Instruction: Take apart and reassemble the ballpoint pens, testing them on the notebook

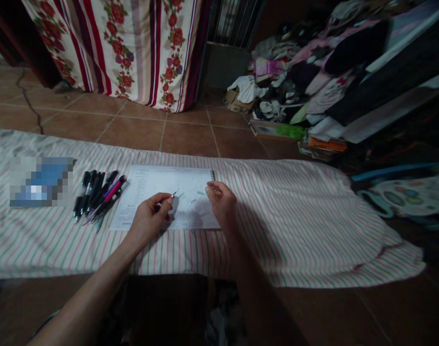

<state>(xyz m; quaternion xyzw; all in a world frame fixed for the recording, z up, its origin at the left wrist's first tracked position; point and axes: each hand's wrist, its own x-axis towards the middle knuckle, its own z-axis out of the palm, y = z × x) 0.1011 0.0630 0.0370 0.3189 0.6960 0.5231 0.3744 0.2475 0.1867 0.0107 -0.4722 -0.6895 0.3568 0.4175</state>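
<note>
My left hand (149,216) pinches a thin pen (174,194) with a reddish barrel, most of it hidden by the fingers, and its tip points up and to the right over a spiral-bound sheet of paper (162,192). My right hand (221,202) rests at the paper's right edge near the wire binding, its fingers loosely curled around nothing I can see. Left of the paper lies a bundle of several dark pens and markers (99,197), one with a pink barrel. Further left is a pixelated blue-and-white object (41,181).
Everything lies on a striped pink-and-white cloth (295,240) spread on a brown tile floor (187,137). A floral striped curtain (126,48) hangs behind it. A heap of clothes (295,72) sits at the back right, beside a patterned mat (407,194).
</note>
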